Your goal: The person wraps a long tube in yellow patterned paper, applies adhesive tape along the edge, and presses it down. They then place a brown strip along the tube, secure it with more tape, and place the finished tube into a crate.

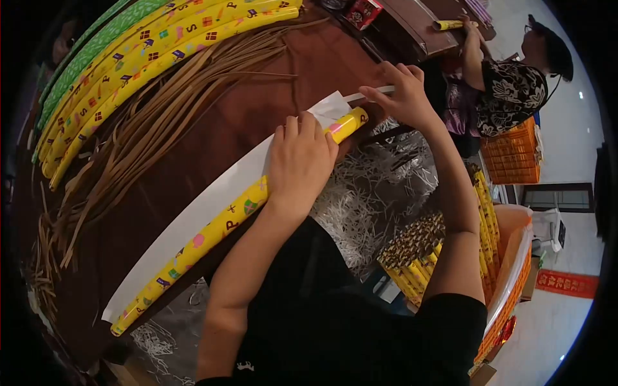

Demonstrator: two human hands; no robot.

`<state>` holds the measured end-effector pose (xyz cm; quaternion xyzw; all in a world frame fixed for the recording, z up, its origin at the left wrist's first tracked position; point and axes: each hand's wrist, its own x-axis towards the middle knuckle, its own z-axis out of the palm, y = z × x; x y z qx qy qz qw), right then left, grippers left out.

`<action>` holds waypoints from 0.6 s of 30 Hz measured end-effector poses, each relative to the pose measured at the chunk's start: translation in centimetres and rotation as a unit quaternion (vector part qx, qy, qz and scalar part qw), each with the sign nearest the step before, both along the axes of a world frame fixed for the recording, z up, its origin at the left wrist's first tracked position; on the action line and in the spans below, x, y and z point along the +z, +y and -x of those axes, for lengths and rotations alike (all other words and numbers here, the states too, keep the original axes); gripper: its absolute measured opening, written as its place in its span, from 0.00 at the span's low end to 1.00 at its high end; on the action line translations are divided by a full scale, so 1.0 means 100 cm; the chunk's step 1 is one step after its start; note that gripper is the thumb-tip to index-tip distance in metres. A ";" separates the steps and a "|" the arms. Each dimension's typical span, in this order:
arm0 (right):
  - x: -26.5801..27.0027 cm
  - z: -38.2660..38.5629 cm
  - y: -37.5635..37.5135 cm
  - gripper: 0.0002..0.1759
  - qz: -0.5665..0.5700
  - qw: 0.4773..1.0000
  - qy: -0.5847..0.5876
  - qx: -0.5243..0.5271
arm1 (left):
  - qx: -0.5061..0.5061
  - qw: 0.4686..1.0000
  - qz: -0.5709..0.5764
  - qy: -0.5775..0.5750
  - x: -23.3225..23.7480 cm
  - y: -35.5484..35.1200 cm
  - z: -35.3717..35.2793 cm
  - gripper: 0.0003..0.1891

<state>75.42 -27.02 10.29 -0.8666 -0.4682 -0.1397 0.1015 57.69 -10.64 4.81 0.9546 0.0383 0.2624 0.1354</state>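
A roll of yellow gift-wrapping paper (193,249) with a colourful printed pattern lies slantwise along the near edge of the table. Its white underside (222,194) spreads out along the far side as a loose flap. My left hand (297,164) lies flat across the roll and flap, fingers stretched forward over the white paper. Beyond it, at the roll's upper right end, a narrow white strip (369,94) sticks out from the paper. My right hand (405,96) holds this strip between thumb and fingers.
Long brown strips (174,103) lie across the dark red table (322,55). Behind them are several yellow rolls (174,45) and green rolls (84,71). Paper shreds (351,206) cover the floor; an orange crate (508,321) stands right. Another person (515,90) handles a yellow roll.
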 end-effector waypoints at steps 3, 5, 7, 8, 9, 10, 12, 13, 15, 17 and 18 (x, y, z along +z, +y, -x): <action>-0.008 -0.003 0.002 0.28 -0.002 0.997 -0.076 -0.024 | 0.006 1.000 -0.013 0.018 0.001 0.000 0.001 0.13; -0.011 -0.004 0.006 0.28 -0.002 0.993 -0.116 -0.028 | 0.004 1.000 -0.010 0.017 0.000 0.000 0.000 0.13; -0.015 -0.004 0.013 0.26 -0.019 0.985 -0.169 -0.016 | 0.005 1.000 -0.008 0.018 0.001 0.000 0.000 0.13; -0.018 -0.003 0.016 0.26 -0.018 0.986 -0.167 -0.018 | 0.003 1.000 -0.003 0.024 0.002 0.000 0.001 0.14; -0.019 -0.002 0.019 0.26 -0.026 0.982 -0.185 -0.012 | 0.001 1.000 0.002 0.029 0.003 0.000 0.001 0.14; -0.021 -0.001 0.021 0.26 -0.034 0.978 -0.204 -0.006 | 0.000 1.000 0.002 0.031 0.005 0.000 0.001 0.14; -0.026 0.001 0.023 0.25 -0.023 0.978 -0.208 -0.014 | 0.001 0.999 0.025 0.042 0.007 0.000 0.001 0.14; -0.030 0.001 0.023 0.25 -0.018 0.977 -0.211 -0.018 | -0.001 0.999 0.025 0.045 0.007 0.001 0.001 0.14; -0.034 0.002 0.024 0.25 -0.013 0.977 -0.213 -0.024 | -0.005 0.998 0.038 0.041 0.006 0.003 -0.001 0.15; -0.035 0.005 0.026 0.24 0.007 0.974 -0.223 -0.035 | -0.011 0.998 0.036 0.056 0.008 0.003 -0.002 0.15; -0.036 0.007 0.027 0.23 0.005 0.973 -0.227 -0.035 | -0.014 0.997 0.036 0.071 0.010 0.004 -0.002 0.16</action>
